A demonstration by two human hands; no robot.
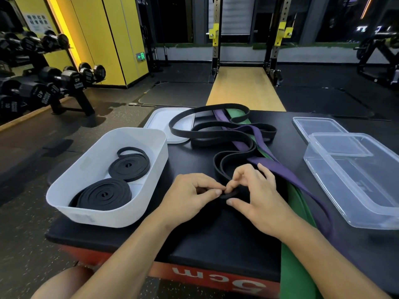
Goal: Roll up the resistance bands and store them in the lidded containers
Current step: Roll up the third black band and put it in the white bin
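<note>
While the coil (pixel 232 193) is only a turn or so across, it is at its most likely to spring open, so grip matters more than speed. The left hand (pixel 190 194) pinches it between thumb and forefinger, the other fingers curled in; the right hand (pixel 257 194) meets it from the right, forefinger bent down onto the top and thumb lying at the near edge. Both hands are thus closed on the start of the black band (pixel 216 167), near the middle of the black top (pixel 205 234).

The sound way, I judge, is to hold the core flat with one hand and feed the loose length round it with the other, edges level and under light tension; a slack first turn would likely give a loose, cone-shaped roll. That loose length runs away to the far side and crosses the purple band (pixel 278 169), close by the green band (pixel 295 266), so it may drag them — better to lift it free before winding far.

Two rolled bands (pixel 129 165) lie in the white tub (pixel 108 219) at left, and this roll looks bound there too; the white lid (pixel 159 121) lies just beyond it. The clear box (pixel 354 184) and clear lid (pixel 317 125) sit open at right — probably for the coloured bands.
</note>
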